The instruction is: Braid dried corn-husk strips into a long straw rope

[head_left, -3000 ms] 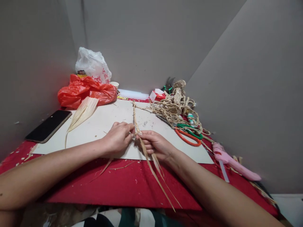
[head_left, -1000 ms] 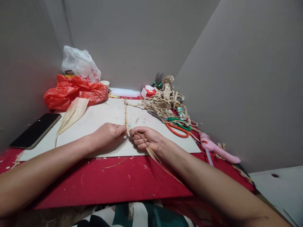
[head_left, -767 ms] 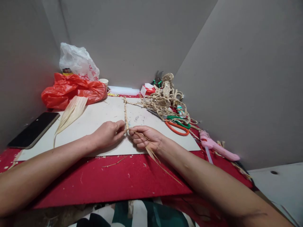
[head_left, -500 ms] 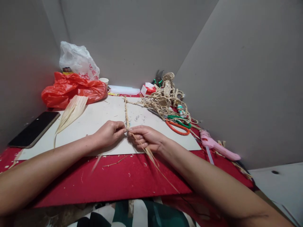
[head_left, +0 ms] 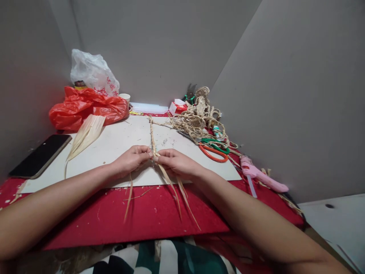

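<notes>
A narrow braided cord [head_left: 152,135] of dry straw-coloured husk runs toward me over a white board [head_left: 128,133]. At its near end my left hand [head_left: 136,158] and my right hand [head_left: 173,161] pinch the strands, fingertips almost touching. Loose husk strips [head_left: 168,179] trail from under the right hand past the board's edge, and a thinner strip [head_left: 129,196] dangles below the left hand. The cord's far end joins a tangled heap of braided cord [head_left: 196,118]. On the board's left lies a wide dry husk leaf [head_left: 87,137].
Scissors with orange and green handles [head_left: 213,152] lie by the heap, and a pink glue gun [head_left: 262,175] rests at right. A black phone [head_left: 41,156] is at left. Behind stand a red plastic bag [head_left: 88,108], a white bag [head_left: 92,72], a paper cup [head_left: 124,97] and pliers [head_left: 190,93].
My right fingers have shifted their pinch at the braid's end. The loose strips have spread apart; one now hangs between the hands, and the left strip hangs lower and clearer.
</notes>
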`<state>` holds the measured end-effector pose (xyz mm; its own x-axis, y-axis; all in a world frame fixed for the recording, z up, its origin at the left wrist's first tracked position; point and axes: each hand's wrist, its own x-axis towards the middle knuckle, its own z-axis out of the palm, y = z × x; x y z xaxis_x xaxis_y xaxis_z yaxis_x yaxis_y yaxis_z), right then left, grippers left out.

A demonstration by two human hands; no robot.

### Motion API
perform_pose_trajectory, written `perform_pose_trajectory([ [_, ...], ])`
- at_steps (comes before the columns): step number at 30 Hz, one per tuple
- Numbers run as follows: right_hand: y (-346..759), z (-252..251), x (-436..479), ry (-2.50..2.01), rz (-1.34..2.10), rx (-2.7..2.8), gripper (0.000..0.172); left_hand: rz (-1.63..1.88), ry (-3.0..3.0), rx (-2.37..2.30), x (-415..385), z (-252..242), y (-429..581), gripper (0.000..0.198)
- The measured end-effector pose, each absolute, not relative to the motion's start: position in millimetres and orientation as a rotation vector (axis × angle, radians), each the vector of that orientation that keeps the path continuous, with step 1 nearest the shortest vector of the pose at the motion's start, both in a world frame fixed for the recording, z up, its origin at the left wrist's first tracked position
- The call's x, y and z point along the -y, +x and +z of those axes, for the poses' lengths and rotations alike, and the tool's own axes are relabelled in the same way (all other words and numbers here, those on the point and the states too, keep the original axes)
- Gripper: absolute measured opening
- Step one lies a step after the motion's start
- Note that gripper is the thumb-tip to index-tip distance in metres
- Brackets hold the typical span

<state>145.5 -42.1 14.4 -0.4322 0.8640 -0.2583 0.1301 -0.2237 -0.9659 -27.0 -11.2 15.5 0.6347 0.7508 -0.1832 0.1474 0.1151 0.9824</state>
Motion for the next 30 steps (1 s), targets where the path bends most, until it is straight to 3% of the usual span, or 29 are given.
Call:
perform_pose_trajectory([
  [7, 142.6, 9.9, 44.3, -1.369, 0.790, 2.079, 0.022, 0.498, 1.391, -0.829, 6.4, 10.1, -25.6, 0.024],
  [13, 141.2, 9.5, 52.7, -1.559, 0.463, 2.258, 0.023, 0.462, 1.443, -0.975, 9.9, 14.3, -20.6, 0.021],
  [22, 142.5, 29.7, 59.8, -1.648, 0.563, 2.257, 0.026, 0.522, 1.516, -1.084, 15.5, 13.8, -16.8, 0.017],
  [27, 126.4, 24.2, 68.0, -1.553, 1.222, 1.803, 0.023, 0.582, 1.514, -1.002, 15.1, 7.3, -18.2, 0.016],
  [30, 113.5, 13.3, 77.6, -1.536, 1.432, 1.609, 0.024, 0.582, 1.484, -0.953, 15.3, 7.0, -20.2, 0.016],
])
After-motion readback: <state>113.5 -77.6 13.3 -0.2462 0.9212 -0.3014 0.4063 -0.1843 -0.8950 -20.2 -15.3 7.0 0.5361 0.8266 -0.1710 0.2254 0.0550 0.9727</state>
